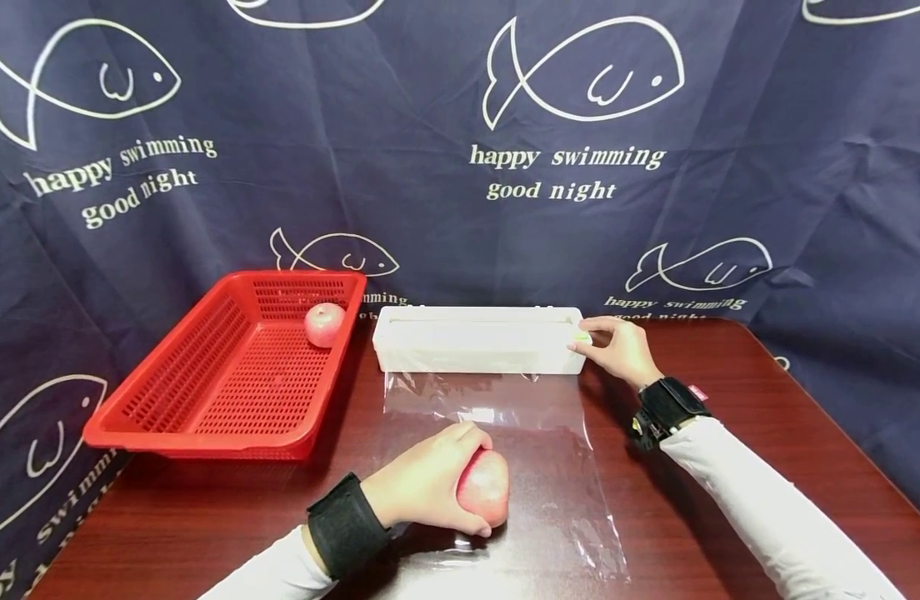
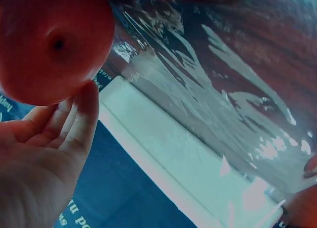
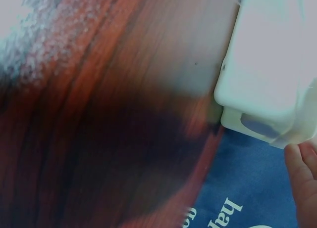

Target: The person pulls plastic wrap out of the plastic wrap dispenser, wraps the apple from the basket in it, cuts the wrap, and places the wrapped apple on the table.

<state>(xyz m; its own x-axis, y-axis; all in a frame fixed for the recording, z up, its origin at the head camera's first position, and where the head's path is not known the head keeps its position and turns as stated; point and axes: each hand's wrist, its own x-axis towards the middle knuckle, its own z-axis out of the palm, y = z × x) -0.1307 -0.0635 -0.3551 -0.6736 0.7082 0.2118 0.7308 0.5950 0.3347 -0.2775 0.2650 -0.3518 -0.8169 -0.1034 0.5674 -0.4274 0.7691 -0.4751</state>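
Observation:
In the head view my left hand (image 1: 430, 479) grips a red apple (image 1: 484, 490) over a sheet of clear plastic wrap (image 1: 538, 467) spread on the table. The left wrist view shows the apple's dimpled end (image 2: 58, 44) facing the camera, with the fingers against its side. A white plastic wrap dispenser (image 1: 478, 340) stands at the back, and the sheet runs from its front toward me. At the dispenser's right end, my right hand (image 1: 623, 350) pinches the corner between thumb and fingers, by a small yellow-green spot (image 1: 582, 337). Its fingertips meet the end in the right wrist view.
A red perforated basket (image 1: 205, 312) stands to the left, with another apple (image 1: 325, 325) inside by its right wall. Behind the brown wooden table (image 1: 692, 367) hangs a dark blue curtain (image 1: 422, 108) with fish prints.

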